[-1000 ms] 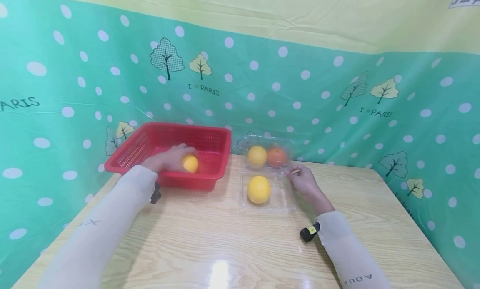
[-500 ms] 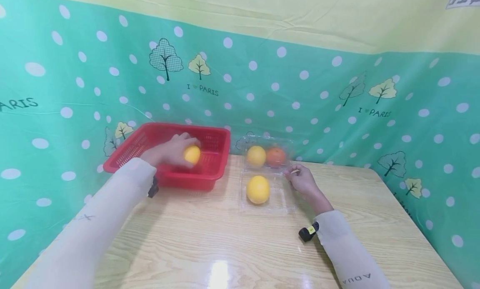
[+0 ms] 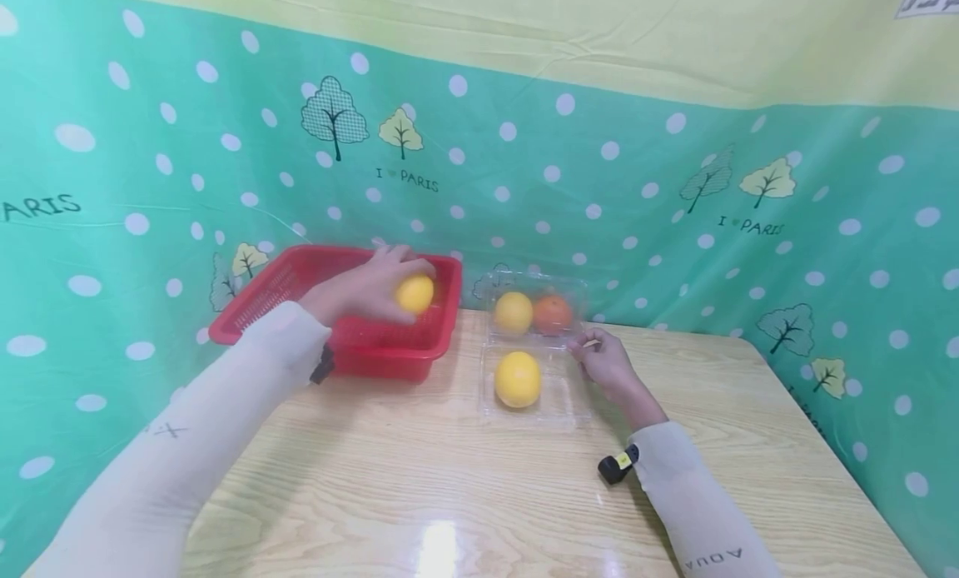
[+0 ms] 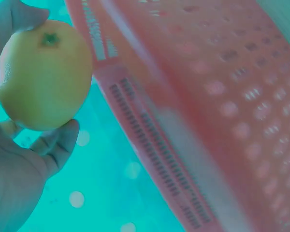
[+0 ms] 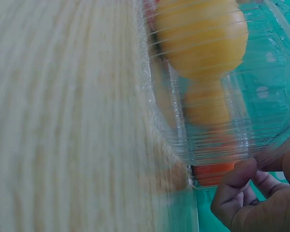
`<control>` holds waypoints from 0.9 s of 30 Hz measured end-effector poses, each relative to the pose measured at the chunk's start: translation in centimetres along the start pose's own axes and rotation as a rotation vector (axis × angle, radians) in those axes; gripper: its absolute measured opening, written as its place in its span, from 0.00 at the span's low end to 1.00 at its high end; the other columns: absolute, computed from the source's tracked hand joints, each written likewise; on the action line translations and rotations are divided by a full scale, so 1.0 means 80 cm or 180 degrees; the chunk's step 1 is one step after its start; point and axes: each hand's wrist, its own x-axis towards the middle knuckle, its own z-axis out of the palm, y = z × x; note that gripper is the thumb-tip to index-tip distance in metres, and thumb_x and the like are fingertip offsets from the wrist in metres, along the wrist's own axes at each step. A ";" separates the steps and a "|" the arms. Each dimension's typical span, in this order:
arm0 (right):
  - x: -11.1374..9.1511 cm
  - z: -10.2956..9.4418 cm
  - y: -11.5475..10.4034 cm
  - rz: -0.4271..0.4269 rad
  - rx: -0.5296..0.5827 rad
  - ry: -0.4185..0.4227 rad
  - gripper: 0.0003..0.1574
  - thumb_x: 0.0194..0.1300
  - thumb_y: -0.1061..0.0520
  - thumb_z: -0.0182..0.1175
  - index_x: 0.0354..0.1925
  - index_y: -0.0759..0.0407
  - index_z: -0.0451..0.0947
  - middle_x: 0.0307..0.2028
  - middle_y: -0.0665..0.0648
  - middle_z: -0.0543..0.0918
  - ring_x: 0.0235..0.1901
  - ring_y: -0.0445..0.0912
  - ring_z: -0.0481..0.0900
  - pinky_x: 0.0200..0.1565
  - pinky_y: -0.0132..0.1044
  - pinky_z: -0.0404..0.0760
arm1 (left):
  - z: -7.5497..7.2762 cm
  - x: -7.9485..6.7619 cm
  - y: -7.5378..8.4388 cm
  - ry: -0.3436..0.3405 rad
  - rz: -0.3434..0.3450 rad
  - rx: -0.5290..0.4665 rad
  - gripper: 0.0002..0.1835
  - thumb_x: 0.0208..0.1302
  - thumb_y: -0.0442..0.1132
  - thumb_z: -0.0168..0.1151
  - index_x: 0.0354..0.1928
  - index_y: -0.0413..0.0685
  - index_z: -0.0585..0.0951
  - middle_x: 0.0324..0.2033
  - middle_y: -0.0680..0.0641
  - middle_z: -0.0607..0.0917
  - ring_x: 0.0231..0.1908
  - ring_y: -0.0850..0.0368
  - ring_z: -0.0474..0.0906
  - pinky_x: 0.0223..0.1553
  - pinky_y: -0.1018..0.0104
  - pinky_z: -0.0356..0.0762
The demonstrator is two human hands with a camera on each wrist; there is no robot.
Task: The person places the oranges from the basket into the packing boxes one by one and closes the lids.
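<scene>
My left hand [image 3: 369, 288] grips an orange [image 3: 415, 295] over the right part of a red plastic basket [image 3: 378, 366]. In the left wrist view the orange [image 4: 46, 79] shows its green stem end, with the thumb on one side and fingers on the other. A clear plastic clamshell box [image 3: 560, 395] lies opened out on the table. My right hand [image 3: 608, 365] pinches its right edge near the fold, thumb against finger. The box's near half bears one orange [image 3: 518, 380]. Its far half has another orange [image 3: 513, 313] beside a redder fruit [image 3: 553, 315].
The basket stands on the left of the wooden table [image 3: 479, 486], close to the box. Behind the table hangs a green dotted curtain [image 3: 524, 186]. Each wrist bears a small black camera, such as the right one [image 3: 616, 466].
My left hand has lifted the orange from low in the basket and moved it right, toward the basket's right rim. The right hand and the box have stayed in place.
</scene>
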 end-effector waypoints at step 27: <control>-0.001 0.000 0.000 0.0009 -0.0006 0.0006 0.13 0.78 0.53 0.56 0.51 0.61 0.72 0.23 0.51 0.71 0.22 0.44 0.68 0.26 0.36 0.69 | 0.028 0.041 0.133 -0.0132 0.1061 0.0032 0.39 0.44 0.53 0.76 0.64 0.63 0.77 0.57 0.50 0.71 0.54 0.53 0.63 0.44 0.60 0.75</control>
